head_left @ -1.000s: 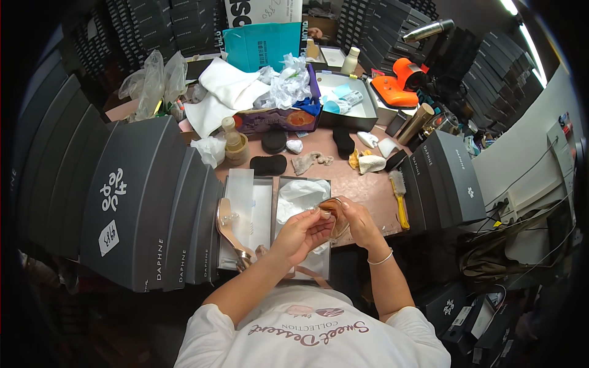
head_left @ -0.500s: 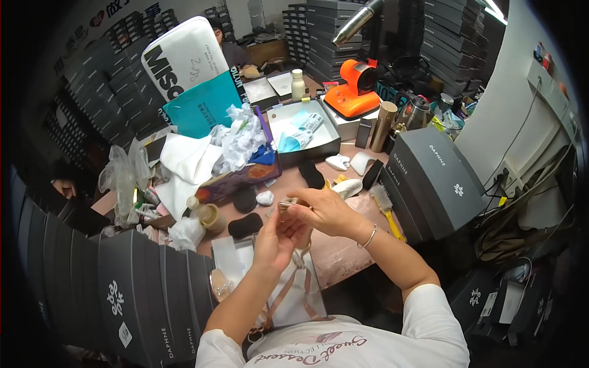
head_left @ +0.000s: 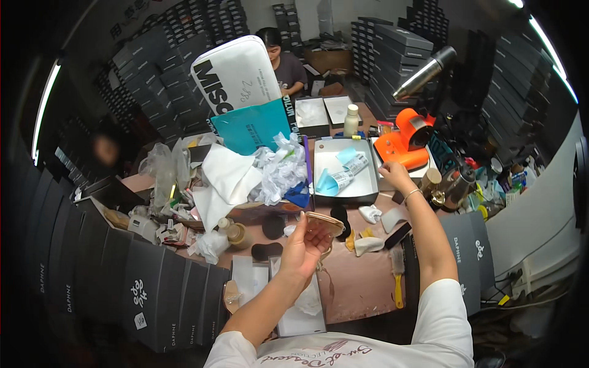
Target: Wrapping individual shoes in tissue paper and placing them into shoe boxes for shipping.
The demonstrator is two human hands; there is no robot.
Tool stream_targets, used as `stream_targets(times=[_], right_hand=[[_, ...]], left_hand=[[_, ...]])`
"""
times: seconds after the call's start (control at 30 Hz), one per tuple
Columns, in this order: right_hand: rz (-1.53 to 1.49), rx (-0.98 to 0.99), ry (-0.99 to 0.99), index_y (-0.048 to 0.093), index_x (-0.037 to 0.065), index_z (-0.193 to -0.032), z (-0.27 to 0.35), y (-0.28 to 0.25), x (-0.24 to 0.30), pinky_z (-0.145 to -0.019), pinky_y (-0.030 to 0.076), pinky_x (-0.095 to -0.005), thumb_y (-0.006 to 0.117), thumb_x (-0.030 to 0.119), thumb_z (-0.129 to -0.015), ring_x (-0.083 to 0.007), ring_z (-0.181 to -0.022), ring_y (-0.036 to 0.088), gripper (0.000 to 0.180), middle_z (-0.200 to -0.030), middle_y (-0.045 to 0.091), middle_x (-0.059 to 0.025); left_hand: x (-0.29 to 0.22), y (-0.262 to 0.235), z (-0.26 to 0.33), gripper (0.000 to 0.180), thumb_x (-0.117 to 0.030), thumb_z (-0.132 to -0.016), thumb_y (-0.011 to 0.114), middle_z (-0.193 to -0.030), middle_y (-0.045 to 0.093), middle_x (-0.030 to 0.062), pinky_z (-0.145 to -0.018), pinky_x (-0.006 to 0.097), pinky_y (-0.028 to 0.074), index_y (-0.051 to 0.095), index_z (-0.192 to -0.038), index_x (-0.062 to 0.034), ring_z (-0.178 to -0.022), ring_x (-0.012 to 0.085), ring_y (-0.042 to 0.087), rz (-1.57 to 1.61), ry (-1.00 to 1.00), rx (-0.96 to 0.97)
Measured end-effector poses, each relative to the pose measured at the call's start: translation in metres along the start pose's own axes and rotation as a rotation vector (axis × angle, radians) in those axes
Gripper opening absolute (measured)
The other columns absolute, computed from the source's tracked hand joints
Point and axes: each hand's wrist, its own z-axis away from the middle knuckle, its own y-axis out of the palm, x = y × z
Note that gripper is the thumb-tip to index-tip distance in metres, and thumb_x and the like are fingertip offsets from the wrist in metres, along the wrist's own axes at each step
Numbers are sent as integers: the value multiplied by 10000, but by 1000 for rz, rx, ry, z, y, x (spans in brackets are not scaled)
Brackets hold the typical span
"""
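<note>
My left hand [head_left: 305, 248] grips a flat beige sandal [head_left: 325, 223] by its edge, holding it up over the pink tabletop [head_left: 362, 282]. A thin pale strap hangs below that sandal. My right arm is stretched forward, and my right hand [head_left: 396, 176] is at the near edge of an orange dispenser [head_left: 405, 150], beside a grey open box [head_left: 345, 164] with blue-and-white label rolls [head_left: 343, 173] in it. The right fingers are curled together; what they hold, if anything, is hidden. Another beige sandal [head_left: 231, 295] with a clear strap lies beside a white open shoebox [head_left: 299, 319].
Dark shoeboxes [head_left: 159, 300] stand stacked at left, more [head_left: 475, 251] at right. A yellow-handled brush [head_left: 398, 282], black pads [head_left: 267, 251] and a bottle [head_left: 233, 232] lie or stand around the tabletop. Crumpled paper [head_left: 279, 175] fills a carton. A person [head_left: 285, 67] sits beyond.
My right hand has left the left hand and reached forward to the orange dispenser. The left hand now holds the sandal alone. The view has shifted, showing more of the far room.
</note>
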Motion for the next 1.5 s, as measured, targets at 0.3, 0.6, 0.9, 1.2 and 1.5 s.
stream_targets(times=[0.3, 0.6, 0.9, 1.2, 1.5], right_hand=[[255, -26, 96, 540, 19, -1211, -52, -13, -46, -900, 452, -459, 639, 327, -844, -397, -1074, 556, 490, -1116, 582, -245], [510, -119, -7, 597, 12, -1054, -100, 11, -87, -760, 512, -451, 619, 407, -844, -371, -888, 629, 447, -1005, 597, -220], [663, -97, -54, 590, -1, -1038, -117, 21, -110, -648, 544, -411, 512, 287, -915, -337, -740, 667, 323, -947, 616, -184], [-571, 699, -577, 366, 82, -1414, 7, -63, 61, -997, 412, -365, 683, 416, -810, -288, -1229, 484, 759, -1351, 476, -179], [-558, 49, -246, 572, -3, -980, 2, -32, 41, -671, 473, -380, 448, 292, -983, -343, -784, 628, 320, -830, 619, -204]], left_hand=[[11, 19, -21, 310, -398, -910, 596, -887, 590, 18, -805, 344, 466, 593, -963, -92, -886, 159, 554, -36, 58, -72], [31, 38, -60, 267, -370, -923, 587, -909, 593, 15, -818, 363, 459, 597, -975, -109, -892, 157, 562, -39, -52, -64], [49, 49, -97, 254, -349, -931, 582, -885, 578, 17, -803, 359, 456, 594, -955, -96, -870, 159, 550, -38, -104, -67], [50, 59, -135, 309, -362, -901, 626, -899, 602, 63, -772, 316, 485, 588, -946, -59, -864, 171, 573, -74, -32, -88], [70, 96, -189, 124, -136, -901, 608, -926, 639, 78, -815, 290, 498, 583, -961, -29, -862, 149, 614, -278, -95, 84]])
